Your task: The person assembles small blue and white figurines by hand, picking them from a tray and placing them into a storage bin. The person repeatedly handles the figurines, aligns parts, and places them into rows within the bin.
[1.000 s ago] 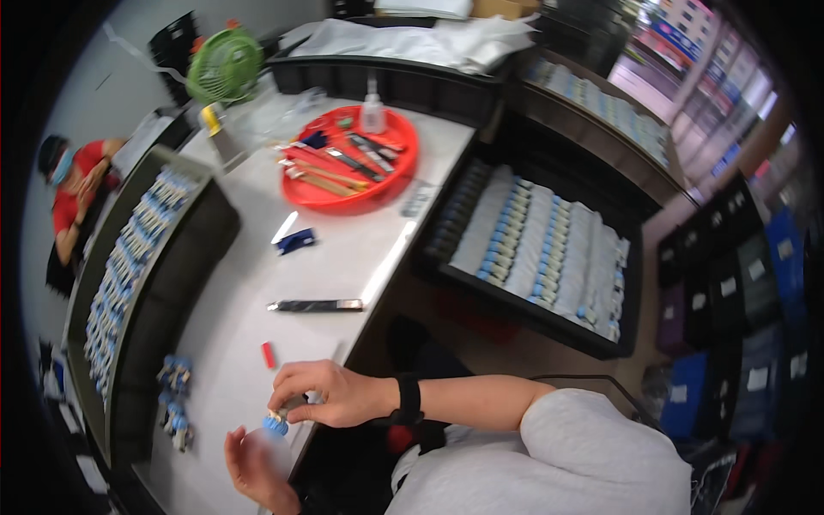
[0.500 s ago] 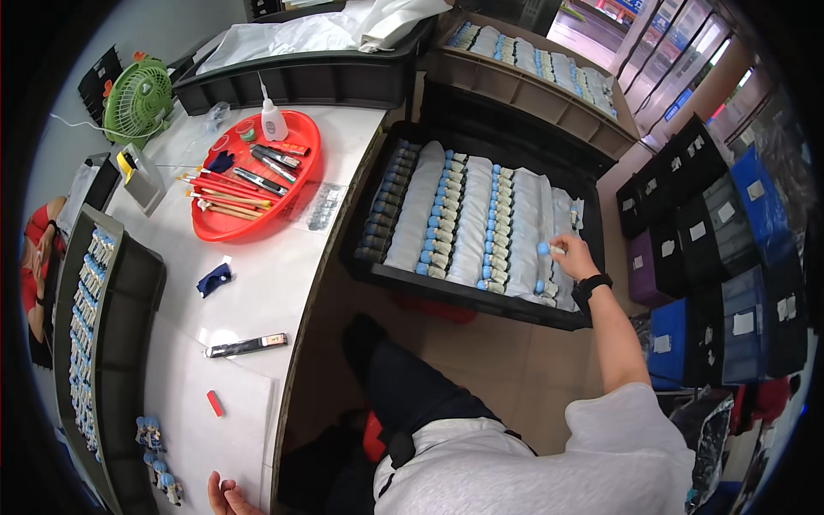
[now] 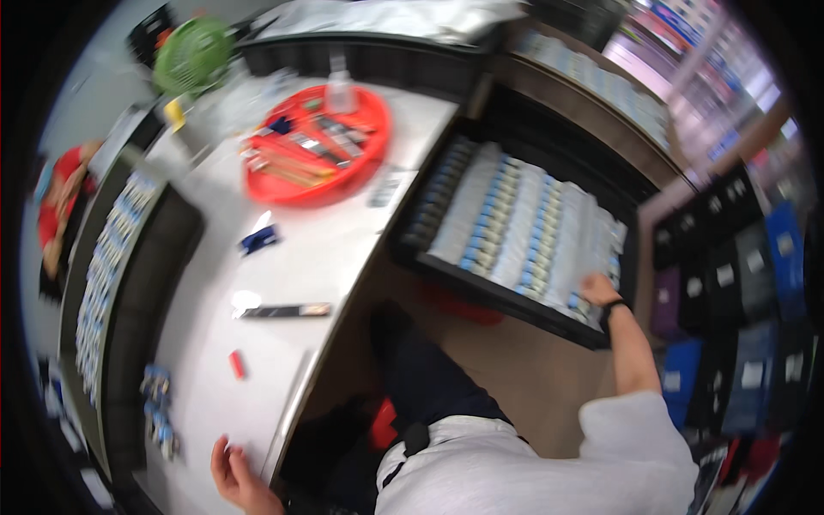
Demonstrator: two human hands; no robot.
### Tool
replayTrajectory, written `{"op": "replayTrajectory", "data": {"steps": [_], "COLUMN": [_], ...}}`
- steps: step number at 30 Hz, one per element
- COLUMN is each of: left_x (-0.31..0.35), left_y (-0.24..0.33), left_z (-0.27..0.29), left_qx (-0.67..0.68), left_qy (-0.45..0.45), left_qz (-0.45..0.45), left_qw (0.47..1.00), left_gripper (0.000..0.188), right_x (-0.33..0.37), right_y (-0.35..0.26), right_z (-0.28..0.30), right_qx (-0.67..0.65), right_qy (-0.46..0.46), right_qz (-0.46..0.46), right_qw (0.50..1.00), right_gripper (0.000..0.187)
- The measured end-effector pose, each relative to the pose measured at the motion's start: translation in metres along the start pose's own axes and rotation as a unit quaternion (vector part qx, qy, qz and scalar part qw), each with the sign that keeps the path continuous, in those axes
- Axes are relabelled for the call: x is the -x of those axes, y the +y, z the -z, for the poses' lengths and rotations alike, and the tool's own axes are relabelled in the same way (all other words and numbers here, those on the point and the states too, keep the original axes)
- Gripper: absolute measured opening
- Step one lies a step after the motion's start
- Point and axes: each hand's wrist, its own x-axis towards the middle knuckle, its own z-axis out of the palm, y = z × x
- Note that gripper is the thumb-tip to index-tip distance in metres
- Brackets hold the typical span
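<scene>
The one white worktable (image 3: 343, 232) fills the left half of the frame; right of centre sits one black tray (image 3: 506, 296) with about seven rows of small blue-and-white packs (image 3: 515, 227), too blurred to count one by one. The right hand (image 3: 596, 290) reaches to that tray's lower right corner, fingers curled down among the packs; I cannot tell whether they pinch one. The stretch is long and the view is smeared, so a pack could likely be knocked out of its row or dropped over the tray's edge. A second black tray (image 3: 146, 283) of similar packs runs down the left edge. Upper centre lies one round red tray (image 3: 313, 146) of tools, one green fan (image 3: 193, 53) upper left. Smaller: one dark flat bar (image 3: 283, 310), one blue clip (image 3: 258, 239), one red cap (image 3: 237, 364), one loose cluster of packs (image 3: 160, 410). The left hand (image 3: 240, 481), at the bottom edge, rests loosely curled and empty on the table.
</scene>
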Motion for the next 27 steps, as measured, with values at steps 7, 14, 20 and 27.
{"op": "replayTrajectory", "data": {"steps": [7,14,20,27], "left_x": [0.001,-0.007,-0.088,-0.122], "left_y": [0.017,0.084,0.067,0.029], "left_z": [-0.010,0.032,0.079,0.098], "left_qx": [0.092,-0.146,-0.443,-0.587], "left_qy": [-0.047,-0.140,-0.112,-0.049], "left_qz": [-0.063,-0.268,-0.242,-0.263], "left_qw": [0.993,0.942,0.856,0.764], "left_gripper": [0.021,0.022,0.027,0.035], "right_x": [-0.022,0.026,0.148,0.219], "right_y": [0.010,-0.305,-0.492,-0.574], "right_z": [-0.001,0.045,0.023,-0.013], "right_qx": [0.065,-0.480,-0.506,-0.426], "right_qy": [0.141,0.022,-0.337,-0.374], "right_qz": [0.076,0.169,0.367,0.578], "right_qw": [0.985,0.861,0.704,0.588], "right_gripper": [0.034,0.022,0.020,0.018]}}
